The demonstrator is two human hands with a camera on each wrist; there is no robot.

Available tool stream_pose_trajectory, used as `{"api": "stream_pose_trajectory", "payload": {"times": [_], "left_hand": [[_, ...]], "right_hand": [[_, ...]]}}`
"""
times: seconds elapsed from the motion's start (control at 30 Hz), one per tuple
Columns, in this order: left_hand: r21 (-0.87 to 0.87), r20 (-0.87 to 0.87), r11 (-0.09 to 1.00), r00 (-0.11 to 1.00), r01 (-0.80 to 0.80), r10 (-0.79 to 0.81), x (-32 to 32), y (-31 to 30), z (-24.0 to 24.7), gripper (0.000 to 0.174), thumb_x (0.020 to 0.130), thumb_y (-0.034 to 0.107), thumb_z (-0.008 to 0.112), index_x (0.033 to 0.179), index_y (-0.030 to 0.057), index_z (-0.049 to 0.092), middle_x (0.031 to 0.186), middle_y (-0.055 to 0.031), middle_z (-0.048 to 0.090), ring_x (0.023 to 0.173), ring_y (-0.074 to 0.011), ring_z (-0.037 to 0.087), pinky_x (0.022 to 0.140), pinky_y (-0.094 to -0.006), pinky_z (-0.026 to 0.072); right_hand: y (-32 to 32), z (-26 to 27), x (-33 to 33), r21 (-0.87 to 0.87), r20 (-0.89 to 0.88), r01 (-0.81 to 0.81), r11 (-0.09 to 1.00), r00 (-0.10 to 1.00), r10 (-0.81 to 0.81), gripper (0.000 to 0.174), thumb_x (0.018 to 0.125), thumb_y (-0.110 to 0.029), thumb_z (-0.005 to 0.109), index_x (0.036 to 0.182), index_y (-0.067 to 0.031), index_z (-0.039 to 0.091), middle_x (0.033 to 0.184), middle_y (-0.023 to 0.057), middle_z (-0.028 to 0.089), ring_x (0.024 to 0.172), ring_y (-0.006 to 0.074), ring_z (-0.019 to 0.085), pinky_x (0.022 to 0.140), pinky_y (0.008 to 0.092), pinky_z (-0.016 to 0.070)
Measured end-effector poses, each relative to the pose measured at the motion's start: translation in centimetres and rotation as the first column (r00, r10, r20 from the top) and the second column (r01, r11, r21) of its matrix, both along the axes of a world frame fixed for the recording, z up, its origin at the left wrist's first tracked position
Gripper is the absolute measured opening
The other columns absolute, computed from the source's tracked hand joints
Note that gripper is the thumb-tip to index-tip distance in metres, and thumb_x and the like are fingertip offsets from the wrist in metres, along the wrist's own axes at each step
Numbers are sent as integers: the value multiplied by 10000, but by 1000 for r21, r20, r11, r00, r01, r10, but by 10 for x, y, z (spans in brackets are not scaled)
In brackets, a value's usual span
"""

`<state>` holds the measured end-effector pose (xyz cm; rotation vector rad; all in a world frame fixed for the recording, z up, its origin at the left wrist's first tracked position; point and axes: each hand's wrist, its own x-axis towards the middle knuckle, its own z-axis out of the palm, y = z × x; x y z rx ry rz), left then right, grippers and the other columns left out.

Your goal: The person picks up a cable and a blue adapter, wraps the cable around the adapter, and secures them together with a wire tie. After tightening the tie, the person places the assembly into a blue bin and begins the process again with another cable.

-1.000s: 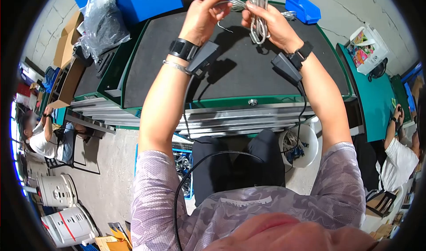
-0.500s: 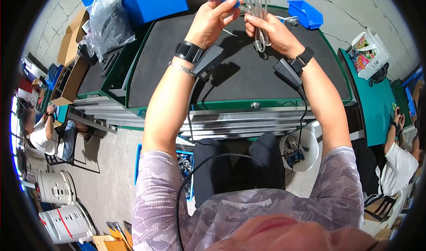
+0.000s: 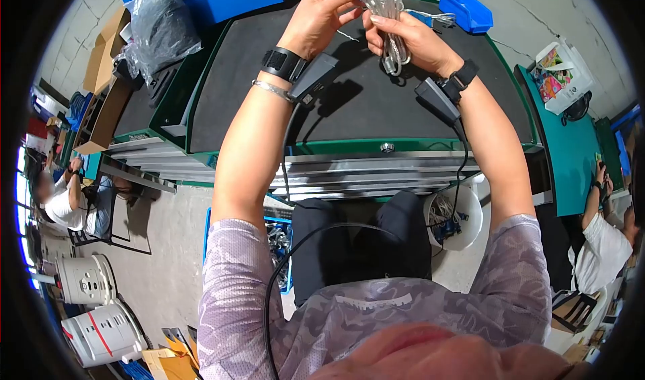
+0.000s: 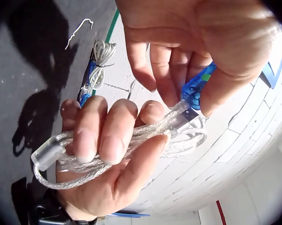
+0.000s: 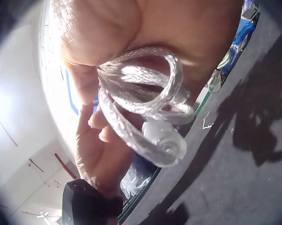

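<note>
My left hand pinches a blue translucent cable connector between thumb and fingers, at the top edge of the head view. My right hand grips a coiled, clear-jacketed braided cable, its fingers curled over the loops in the left wrist view. By that hand's thumb tip, a metal USB plug lies along the coil, close to the blue connector. A clear cylindrical sleeve sits on the cable at the coil's other end. Both hands are raised over the dark worktop.
Another bundled cable with blue ends and a thin white tie lie on the worktop. A blue bin stands behind right, a plastic bag left. A bucket and blue crate flank the legs. People sit at both sides.
The blue connector has tilted and moved up, its green end now out of the head view. The coil and the connector are closer together. Both hands keep their holds.
</note>
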<state>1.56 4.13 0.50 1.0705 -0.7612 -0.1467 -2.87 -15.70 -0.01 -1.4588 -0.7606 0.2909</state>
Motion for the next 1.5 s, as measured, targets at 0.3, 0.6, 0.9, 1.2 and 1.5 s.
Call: {"api": "stream_pose_trajectory", "payload": {"times": [0.3,0.6,0.9,1.2,1.5], "left_hand": [[103,40,989,994,-107,103,-3,-4,-2,381,941,316,610,1203,40,588,1074,-39,632,1007,-131,587,921,-305,455],[278,82,948,987,-156,139,-19,-11,1,416,956,378,572,1216,54,566,1112,-44,627,1037,-128,586,910,-299,448],[444,219,872,968,-208,119,-15,-14,-4,321,894,318,682,1031,40,603,950,7,610,868,-73,556,803,-233,446],[532,448,764,887,-365,112,-26,-28,-12,280,807,249,765,949,32,661,860,-25,679,839,-105,633,789,-268,500],[417,207,824,923,-384,325,0,6,-3,321,945,285,605,1127,24,642,933,18,628,838,-44,551,821,-222,457]], "right_hand": [[2,0,3,38,40,16,999,999,-18,253,997,-312,512,1021,-62,534,738,-32,441,682,85,461,638,235,415],[-4,2,5,114,77,98,989,991,-107,261,977,-321,553,976,-61,576,750,-37,494,706,67,495,657,217,440],[-12,-5,20,259,29,249,933,964,-265,310,996,-358,502,907,-69,573,806,-1,571,737,94,573,642,236,467],[-6,-3,8,216,-37,338,916,940,-338,332,987,-363,518,905,-48,584,794,21,588,722,98,588,631,243,481],[-17,-3,25,225,72,372,900,915,-396,128,960,-189,579,1006,-73,551,836,3,614,729,82,576,633,215,449]]}}
